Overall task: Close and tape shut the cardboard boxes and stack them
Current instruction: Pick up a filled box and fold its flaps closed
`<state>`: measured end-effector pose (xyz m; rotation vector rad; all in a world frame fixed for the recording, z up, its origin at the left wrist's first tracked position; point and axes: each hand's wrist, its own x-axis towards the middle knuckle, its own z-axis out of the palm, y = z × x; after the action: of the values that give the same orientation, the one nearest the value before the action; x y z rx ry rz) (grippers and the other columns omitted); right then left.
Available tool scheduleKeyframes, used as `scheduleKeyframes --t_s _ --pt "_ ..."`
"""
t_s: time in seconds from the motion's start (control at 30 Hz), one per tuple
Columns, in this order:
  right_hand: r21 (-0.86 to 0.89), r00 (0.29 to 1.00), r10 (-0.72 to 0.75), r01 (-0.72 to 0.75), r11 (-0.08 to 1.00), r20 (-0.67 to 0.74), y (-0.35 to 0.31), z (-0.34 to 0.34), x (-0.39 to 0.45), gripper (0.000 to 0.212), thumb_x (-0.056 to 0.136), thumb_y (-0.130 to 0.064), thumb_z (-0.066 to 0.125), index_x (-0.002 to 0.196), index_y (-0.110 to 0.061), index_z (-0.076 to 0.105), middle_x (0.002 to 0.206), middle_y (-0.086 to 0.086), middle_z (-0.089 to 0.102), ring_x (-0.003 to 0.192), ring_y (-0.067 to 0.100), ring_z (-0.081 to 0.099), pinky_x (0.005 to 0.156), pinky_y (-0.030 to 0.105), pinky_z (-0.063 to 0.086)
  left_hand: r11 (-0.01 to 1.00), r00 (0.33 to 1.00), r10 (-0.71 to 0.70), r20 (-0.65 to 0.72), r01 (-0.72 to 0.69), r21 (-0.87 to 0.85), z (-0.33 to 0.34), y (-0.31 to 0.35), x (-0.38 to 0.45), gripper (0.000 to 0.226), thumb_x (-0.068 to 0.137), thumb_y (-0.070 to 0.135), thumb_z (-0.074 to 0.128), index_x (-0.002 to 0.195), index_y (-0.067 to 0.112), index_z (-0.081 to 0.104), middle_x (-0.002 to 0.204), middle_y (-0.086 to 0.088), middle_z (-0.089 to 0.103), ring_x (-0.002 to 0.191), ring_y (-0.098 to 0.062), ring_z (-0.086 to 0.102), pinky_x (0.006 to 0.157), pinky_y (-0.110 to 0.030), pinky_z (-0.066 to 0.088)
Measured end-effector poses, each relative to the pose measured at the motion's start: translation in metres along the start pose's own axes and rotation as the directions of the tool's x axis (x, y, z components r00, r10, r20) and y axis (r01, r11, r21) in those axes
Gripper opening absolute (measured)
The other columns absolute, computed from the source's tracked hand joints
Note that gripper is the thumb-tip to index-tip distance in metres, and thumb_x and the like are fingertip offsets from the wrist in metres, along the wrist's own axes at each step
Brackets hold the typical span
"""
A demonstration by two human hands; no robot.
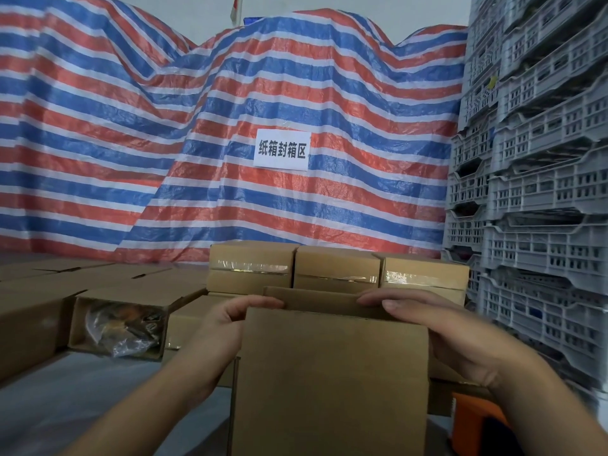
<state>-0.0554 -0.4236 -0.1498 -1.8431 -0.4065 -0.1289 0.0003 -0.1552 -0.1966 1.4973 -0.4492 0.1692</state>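
A warehouse packing area set up for sealing cartons.

A printed paper sign (282, 149) at 12 o'clock reads "纸箱封箱区", carton sealing area, and is fixed to a red, white and blue striped tarpaulin (197, 126) draped over bulky goods. Grey plastic crates (543, 192) are stacked high at 3 o'clock. Taped cardboard boxes (335, 268) stand in a row just below the sign, and more brown cartons (49, 291) lie at 9 o'clock.

Single head-worn wide-angle view, facing forward and slightly down, close over the near cardboard box (332, 383), striped tarpaulin (230, 126) far behind.
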Motion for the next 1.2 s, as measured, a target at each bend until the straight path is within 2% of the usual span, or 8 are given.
scheduleKeyframes --t_s 0.13,0.3,0.47,0.6,0.83,0.93,1.03,1.2 --pt "0.063 0.999 0.03 -0.029 0.998 -0.019 0.007 -0.001 0.005 0.045 0.081 -0.059 0.059 0.104 -0.026 0.079 0.11 0.003 0.075 0.096 0.017 0.073 0.082 0.031 0.052 0.999 0.997 -0.03 0.076 0.033 -0.027 0.001 0.0 -0.001 0.018 0.071 0.039 0.066 0.085 0.037 0.077 0.087 0.001 0.076 0.073 -0.012 0.073 0.057 -0.024 0.053" --pt "0.242 0.996 0.045 -0.025 0.97 -0.075 0.013 -0.009 0.009 0.032 0.098 -0.01 0.046 0.102 -0.011 0.078 0.112 0.021 0.07 0.087 0.023 0.071 0.067 0.027 0.058 0.999 0.994 -0.023 0.108 0.028 -0.043 0.0 0.0 -0.001 0.029 0.061 0.037 0.067 0.088 0.034 0.075 0.085 -0.004 0.076 0.068 -0.016 0.072 0.052 -0.026 0.055" --pt "0.017 0.996 0.053 -0.051 0.999 -0.077 0.014 0.001 0.007 0.019 0.09 -0.019 0.065 0.099 -0.029 0.078 0.1 0.003 0.076 0.082 0.014 0.073 0.064 0.022 0.055 0.998 0.994 -0.03 0.105 0.035 -0.043 -0.002 -0.002 0.002 0.033 0.061 0.04 0.067 0.093 0.035 0.075 0.088 -0.003 0.076 0.074 -0.018 0.073 0.053 -0.027 0.054" --pt "-0.151 0.996 0.017 -0.03 0.988 -0.083 0.016 0.013 0.005 0.035 0.091 -0.02 0.065 0.078 -0.052 0.074 0.081 -0.015 0.075 0.07 0.0 0.07 0.055 0.012 0.051 0.999 0.992 -0.033 0.12 0.037 -0.031 -0.003 -0.004 0.004 0.042 0.056 0.045 0.069 0.097 0.036 0.074 0.093 -0.003 0.076 0.081 -0.021 0.073 0.061 -0.031 0.056" --pt "-0.185 0.997 0.023 -0.036 0.982 -0.067 0.016 0.014 0.005 0.022 0.091 -0.023 0.065 0.078 -0.035 0.078 0.074 -0.007 0.075 0.063 0.003 0.069 0.053 0.011 0.049 1.0 0.991 -0.012 0.133 0.008 0.027 -0.003 -0.003 0.002 0.029 0.062 0.058 0.063 0.083 0.043 0.075 0.089 0.0 0.076 0.078 -0.013 0.073 0.062 -0.025 0.053" --pt "-0.209 0.997 0.008 -0.024 0.978 -0.075 0.017 0.013 0.004 0.018 0.092 -0.022 0.066 0.086 -0.034 0.078 0.088 -0.002 0.077 0.076 0.008 0.072 0.058 0.013 0.051 0.998 0.986 -0.051 0.156 0.047 0.03 -0.006 -0.001 0.002 0.047 0.065 0.075 0.044 0.083 0.046 0.076 0.096 0.004 0.076 0.088 -0.01 0.072 0.08 -0.032 0.05" --pt "-0.186 0.995 0.016 -0.035 0.982 -0.101 0.019 0.011 0.005 0.018 0.091 -0.02 0.067 0.081 -0.03 0.078 0.084 -0.002 0.077 0.071 0.007 0.072 0.055 0.012 0.05 0.999 0.971 -0.03 0.238 0.026 0.02 -0.017 -0.004 0.002 0.083 0.059 0.088 0.048 0.11 0.028 0.073 0.113 -0.003 0.073 0.107 -0.017 0.068 0.098 -0.038 0.048" --pt "-0.231 0.994 0.046 -0.067 0.971 -0.096 0.021 0.011 0.008 0.021 0.094 -0.026 0.063 0.08 -0.031 0.078 0.078 -0.004 0.076 0.066 0.004 0.069 0.055 0.013 0.05 0.997 0.963 -0.003 0.268 -0.017 0.071 -0.019 -0.002 -0.001 0.094 0.033 0.086 0.075 0.105 0.025 0.073 0.106 0.0 0.075 0.099 -0.016 0.071 0.079 -0.025 0.054"
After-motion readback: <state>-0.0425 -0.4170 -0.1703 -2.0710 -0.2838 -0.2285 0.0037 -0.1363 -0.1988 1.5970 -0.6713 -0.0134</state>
